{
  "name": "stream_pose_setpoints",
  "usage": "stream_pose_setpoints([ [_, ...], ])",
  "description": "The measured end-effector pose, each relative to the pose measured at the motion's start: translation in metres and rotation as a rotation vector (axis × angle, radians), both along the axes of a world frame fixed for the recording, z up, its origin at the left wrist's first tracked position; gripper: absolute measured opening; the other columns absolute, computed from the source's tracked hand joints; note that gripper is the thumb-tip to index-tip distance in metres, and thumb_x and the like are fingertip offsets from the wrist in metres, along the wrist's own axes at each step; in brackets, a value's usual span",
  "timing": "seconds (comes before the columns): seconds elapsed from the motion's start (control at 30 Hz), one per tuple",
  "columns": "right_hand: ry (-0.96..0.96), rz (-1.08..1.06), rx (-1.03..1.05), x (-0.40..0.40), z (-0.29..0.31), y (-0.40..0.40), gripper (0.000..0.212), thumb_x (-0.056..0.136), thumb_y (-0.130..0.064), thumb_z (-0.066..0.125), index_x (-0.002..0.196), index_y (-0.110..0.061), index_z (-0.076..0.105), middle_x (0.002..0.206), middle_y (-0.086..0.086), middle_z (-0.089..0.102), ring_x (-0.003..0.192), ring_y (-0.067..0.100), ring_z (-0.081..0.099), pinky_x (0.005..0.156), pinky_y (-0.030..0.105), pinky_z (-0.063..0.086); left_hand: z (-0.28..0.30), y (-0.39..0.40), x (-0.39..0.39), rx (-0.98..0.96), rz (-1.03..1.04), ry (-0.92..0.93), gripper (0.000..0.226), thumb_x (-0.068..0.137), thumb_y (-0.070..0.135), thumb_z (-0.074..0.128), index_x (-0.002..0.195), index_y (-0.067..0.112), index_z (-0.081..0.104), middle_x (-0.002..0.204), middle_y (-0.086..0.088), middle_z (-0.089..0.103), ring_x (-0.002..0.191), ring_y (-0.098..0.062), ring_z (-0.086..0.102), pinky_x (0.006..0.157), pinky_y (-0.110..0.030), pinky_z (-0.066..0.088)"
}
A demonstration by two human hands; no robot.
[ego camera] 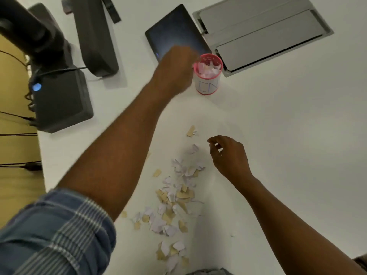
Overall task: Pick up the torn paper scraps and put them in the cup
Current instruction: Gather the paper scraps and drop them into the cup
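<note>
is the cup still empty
No, the cup already holds white and pink paper scraps up near its pink rim.

the left hand, just left of the cup, is motion-blurred; its fingers and whatever they hold cannot be told. the forearm covers some paper scraps at lower centre. blue writing on the cup is unreadable. the dark equipment at upper left and the sleeve at lower left are cut off by the frame's edges.
</note>
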State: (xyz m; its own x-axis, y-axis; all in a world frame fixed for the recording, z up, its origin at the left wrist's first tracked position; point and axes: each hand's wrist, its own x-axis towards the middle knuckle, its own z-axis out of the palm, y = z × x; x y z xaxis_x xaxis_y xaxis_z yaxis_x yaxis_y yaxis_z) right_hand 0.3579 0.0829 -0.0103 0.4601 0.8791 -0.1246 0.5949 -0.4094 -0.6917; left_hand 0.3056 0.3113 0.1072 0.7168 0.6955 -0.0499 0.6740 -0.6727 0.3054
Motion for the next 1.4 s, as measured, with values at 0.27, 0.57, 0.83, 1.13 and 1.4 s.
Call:
stream_pose_setpoints([
  [0.27,-0.004,0.203,-0.063,-0.056,-0.007,-0.021,0.021,0.091,-0.025,0.058,0.110,-0.020,0.066,0.106,-0.002,0.068,0.090,0.015,0.063,0.077,0.028,0.051,-0.075,-0.130,-0.173,-0.004,0.349,-0.302,0.019,0.086,0.010,0.062,0.102,0.007,0.070,0.102,-0.011,0.070,0.098,-0.029,0.065,0.087,-0.042,0.052],
  [0.57,-0.103,0.499,-0.121,-0.145,-0.008,0.009,0.029,0.094,-0.029,0.052,0.122,-0.021,0.059,0.124,-0.001,0.061,0.114,0.019,0.054,0.085,0.032,0.049,-0.129,-0.224,-0.297,-0.166,0.657,-0.174,0.027,0.085,0.024,0.066,0.110,0.014,0.068,0.119,-0.002,0.064,0.112,-0.019,0.057,0.092,-0.032,0.050],
  [0.83,-0.242,0.841,-0.054,-0.217,-0.013,0.070,0.042,0.094,-0.027,0.051,0.134,-0.018,0.048,0.138,0.006,0.049,0.121,0.026,0.047,0.095,0.037,0.045,-0.142,-0.229,-0.312,-0.201,0.738,-0.036,0.056,0.085,0.047,0.059,0.132,0.018,0.049,0.137,-0.006,0.050,0.126,-0.021,0.045,0.100,-0.034,0.043],
  [1.13,-0.360,1.085,-0.096,-0.279,-0.032,0.112,0.042,0.092,-0.023,0.055,0.134,-0.020,0.049,0.145,0.011,0.037,0.126,0.030,0.038,0.094,0.041,0.042,-0.154,-0.229,-0.322,-0.159,0.718,-0.087,0.044,0.081,0.026,0.068,0.120,0.008,0.057,0.122,-0.008,0.061,0.112,-0.024,0.057,0.091,-0.032,0.048],
  [1.4,-0.412,0.948,-0.040,-0.220,-0.028,0.096,0.034,0.087,0.000,0.047,0.118,-0.008,0.058,0.118,0.012,0.054,0.104,0.029,0.048,0.082,0.039,0.045,-0.158,-0.221,-0.325,-0.198,0.823,-0.206,0.049,0.084,0.025,0.064,0.130,0.012,0.051,0.131,-0.007,0.053,0.122,-0.022,0.047,0.100,-0.024,0.038],
])
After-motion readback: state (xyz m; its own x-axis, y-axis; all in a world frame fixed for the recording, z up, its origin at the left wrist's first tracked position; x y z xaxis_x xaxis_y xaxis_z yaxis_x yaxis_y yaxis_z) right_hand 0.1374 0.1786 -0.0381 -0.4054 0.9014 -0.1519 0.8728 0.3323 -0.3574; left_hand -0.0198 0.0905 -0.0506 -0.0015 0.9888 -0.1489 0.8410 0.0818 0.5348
